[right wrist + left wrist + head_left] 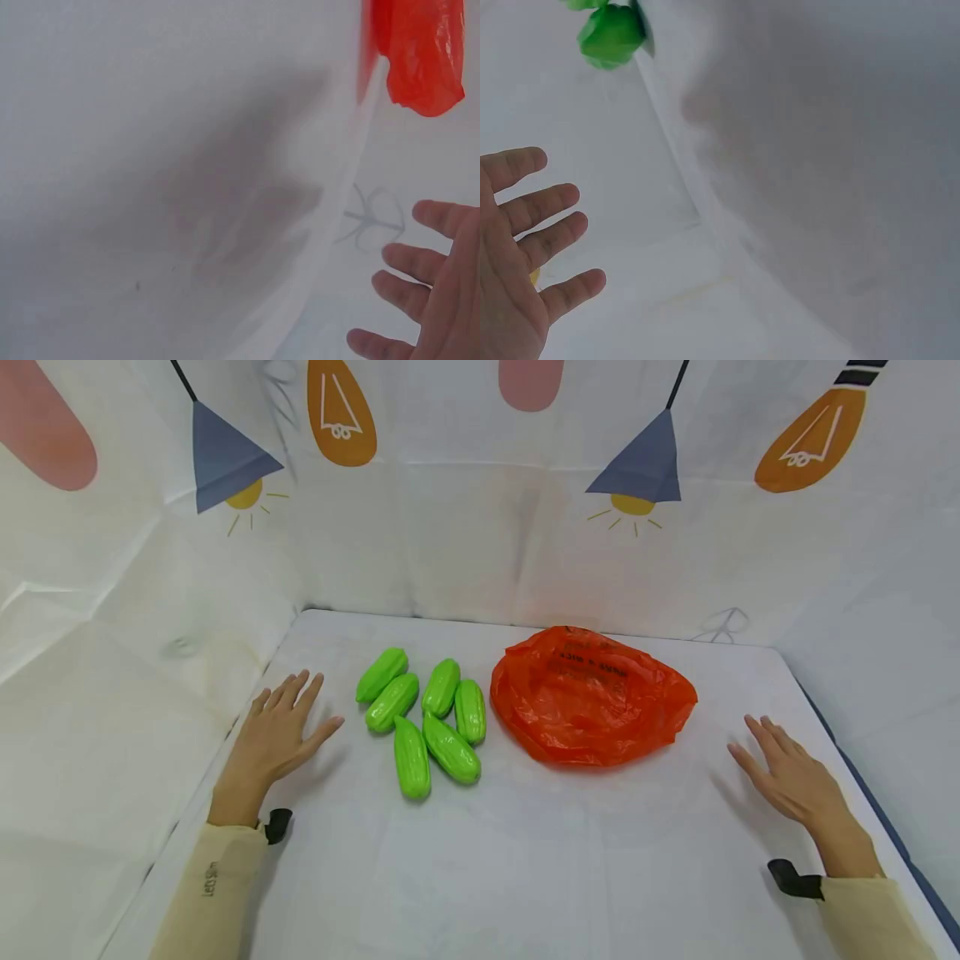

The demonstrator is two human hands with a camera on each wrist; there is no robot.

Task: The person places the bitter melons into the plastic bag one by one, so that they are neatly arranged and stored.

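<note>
Several glossy green, ridged, gourd-like vegetables [411, 758] lie in a loose cluster left of centre on the white table. To their right is a crumpled red plastic bag [592, 702] with dark print on it. My left hand [273, 735] hovers left of the vegetables, fingers spread, holding nothing. My right hand [791, 777] is held apart from the bag at the right side, also with straight fingers and nothing in it. In the left wrist view a green vegetable [611, 36] shows at the top; the red bag [426, 56] appears at the top of the right wrist view.
The white tabletop [525, 860] ends at a white cloth backdrop [465, 543] printed with lamps and bulbs. Similar cloth walls stand on the left and right. A black wrist camera [793, 878] sits by the right sleeve, another black piece [278, 825] by the left.
</note>
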